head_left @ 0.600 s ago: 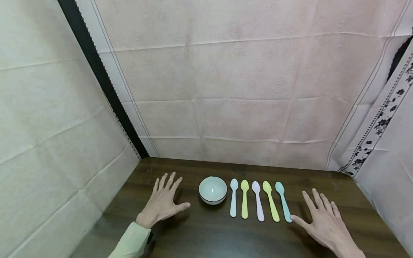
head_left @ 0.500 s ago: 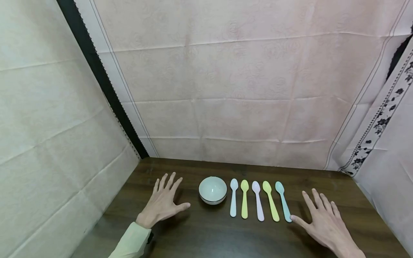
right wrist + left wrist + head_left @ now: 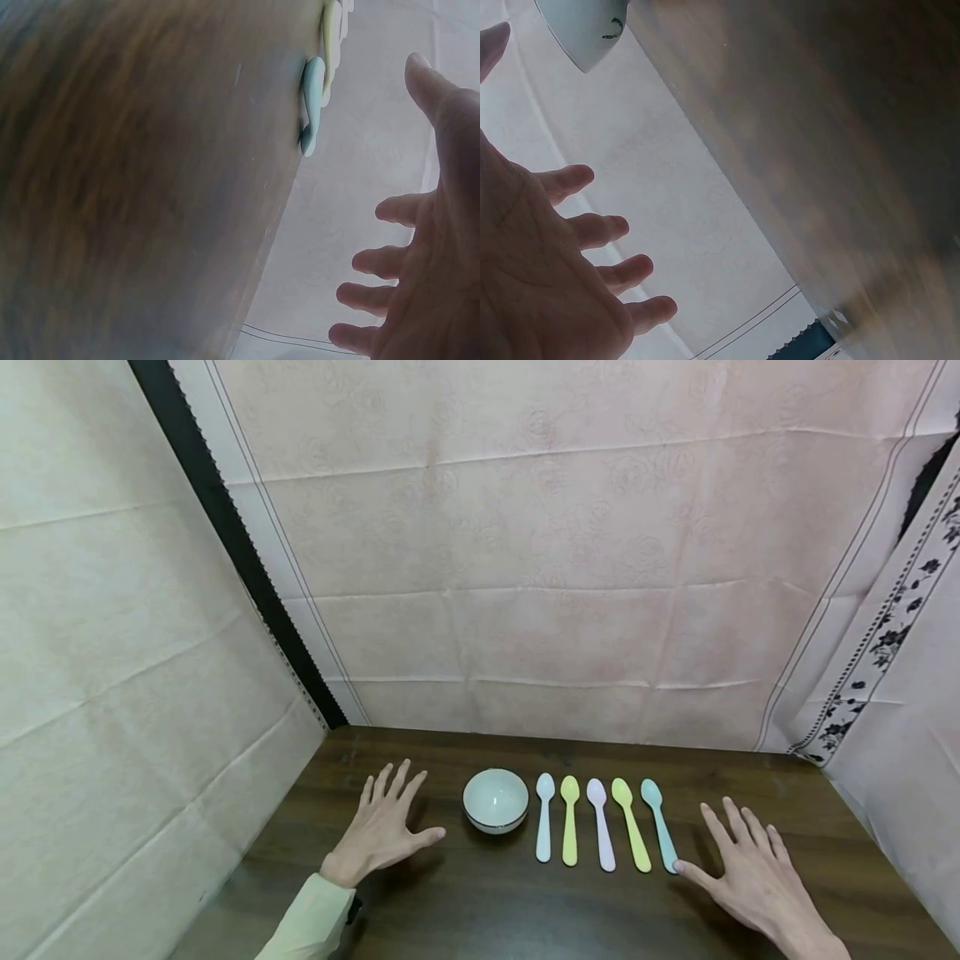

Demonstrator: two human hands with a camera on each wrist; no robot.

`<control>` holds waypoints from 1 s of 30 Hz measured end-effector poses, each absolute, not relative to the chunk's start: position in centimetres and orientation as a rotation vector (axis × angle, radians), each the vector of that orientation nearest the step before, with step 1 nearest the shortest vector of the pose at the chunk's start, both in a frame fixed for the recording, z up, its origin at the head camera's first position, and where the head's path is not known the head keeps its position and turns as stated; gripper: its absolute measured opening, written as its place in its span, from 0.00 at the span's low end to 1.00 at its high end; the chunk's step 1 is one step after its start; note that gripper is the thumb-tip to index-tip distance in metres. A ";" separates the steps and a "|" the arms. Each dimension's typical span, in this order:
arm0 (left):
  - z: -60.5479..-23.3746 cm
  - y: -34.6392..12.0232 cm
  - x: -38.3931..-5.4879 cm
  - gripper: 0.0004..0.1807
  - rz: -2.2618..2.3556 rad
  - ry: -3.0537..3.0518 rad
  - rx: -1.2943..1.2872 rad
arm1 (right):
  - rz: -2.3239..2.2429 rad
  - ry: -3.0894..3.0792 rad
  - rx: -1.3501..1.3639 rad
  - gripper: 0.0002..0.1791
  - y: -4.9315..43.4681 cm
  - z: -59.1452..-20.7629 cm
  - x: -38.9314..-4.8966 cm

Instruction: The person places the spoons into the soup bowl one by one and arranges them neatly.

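Observation:
My left hand is spread flat over the table to the left of a small pale bowl, its thumb pointing at the bowl across a gap. To the bowl's right, several spoons lie in a row: a light blue spoon, a yellow-green spoon, a lilac spoon, a second yellow-green spoon and a teal spoon. My right hand is right of the row, fingers spread and holding nothing; its thumb tip overlaps the teal spoon's handle end in the head view.
The dark wooden table ends at the back against a pale hanging cloth. Another cloth closes off the left side, and a floral-bordered cloth hangs at the right.
The head view has shifted very slightly. Both hands, the bowl and the spoons keep their places.

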State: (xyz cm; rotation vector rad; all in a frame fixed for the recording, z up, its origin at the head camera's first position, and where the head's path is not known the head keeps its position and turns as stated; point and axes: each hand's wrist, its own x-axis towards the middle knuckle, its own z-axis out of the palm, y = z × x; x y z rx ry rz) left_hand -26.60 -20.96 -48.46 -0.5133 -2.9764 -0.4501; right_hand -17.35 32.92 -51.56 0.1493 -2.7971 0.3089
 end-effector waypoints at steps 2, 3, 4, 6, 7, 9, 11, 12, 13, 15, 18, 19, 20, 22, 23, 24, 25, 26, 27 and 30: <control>-48.4 -20.9 -26.7 0.55 -0.452 -2.974 -0.513 | 0.314 -2.817 0.143 0.59 32.9 -51.4 -17.4; -48.4 -20.8 -26.7 0.55 -0.450 -2.971 -0.515 | 0.316 -2.824 0.141 0.59 32.9 -51.4 -17.4; -48.3 -20.8 -26.7 0.55 -0.453 -2.968 -0.516 | 0.318 -2.830 0.137 0.59 32.8 -51.3 -17.4; -48.2 -20.7 -26.8 0.55 -0.466 -2.966 -0.519 | 0.323 -2.841 0.131 0.59 32.8 -51.2 -17.4; -48.2 -20.6 -26.8 0.54 -0.476 -2.969 -0.519 | 0.325 -2.845 0.127 0.59 32.7 -51.1 -17.4; -48.1 -20.5 -26.7 0.54 -0.508 -2.971 -0.521 | 0.323 -2.847 0.121 0.58 32.6 -51.0 -17.4; -48.1 -20.4 -26.7 0.54 -0.544 -2.977 -0.517 | 0.322 -2.848 0.116 0.58 32.5 -50.9 -17.3; -48.1 -20.3 -26.7 0.53 -0.559 -2.979 -0.512 | 0.323 -2.852 0.114 0.57 32.4 -50.9 -17.3; -48.1 -20.2 -26.7 0.53 -0.575 -2.979 -0.507 | 0.321 -2.854 0.111 0.57 32.3 -50.8 -17.3; -48.1 -20.1 -26.7 0.53 -0.601 -2.980 -0.494 | 0.318 -2.857 0.107 0.56 32.2 -50.7 -17.3; -48.2 -19.9 -26.6 0.50 -0.651 -2.975 -0.473 | 0.311 -2.861 0.104 0.54 32.0 -50.7 -17.4; -48.2 -19.8 -26.6 0.49 -0.672 -2.971 -0.468 | 0.309 -2.859 0.103 0.53 32.0 -50.7 -17.5; -48.2 -19.6 -26.7 0.47 -0.698 -2.966 -0.464 | 0.307 -2.858 0.103 0.52 31.9 -50.7 -17.5; -48.1 -19.4 -26.8 0.43 -0.758 -2.944 -0.463 | 0.302 -2.860 0.102 0.51 31.8 -50.7 -17.6; -48.1 -19.2 -26.8 0.41 -0.793 -2.930 -0.465 | 0.301 -2.860 0.104 0.50 31.8 -50.6 -17.7; -48.1 -19.1 -26.9 0.38 -0.824 -2.913 -0.470 | 0.299 -2.859 0.108 0.49 31.7 -50.6 -17.7; -48.1 -18.9 -27.0 0.36 -0.852 -2.895 -0.476 | 0.296 -2.858 0.111 0.48 31.7 -50.6 -17.8; -48.1 -18.8 -27.2 0.34 -0.882 -2.877 -0.480 | 0.295 -2.857 0.116 0.47 31.7 -50.6 -17.8; -48.1 -18.6 -27.3 0.32 -0.910 -2.859 -0.480 | 0.295 -2.853 0.125 0.46 31.6 -50.6 -17.8; -48.1 -18.2 -27.5 0.27 -0.982 -2.816 -0.466 | 0.309 -2.847 0.151 0.43 31.5 -50.6 -17.9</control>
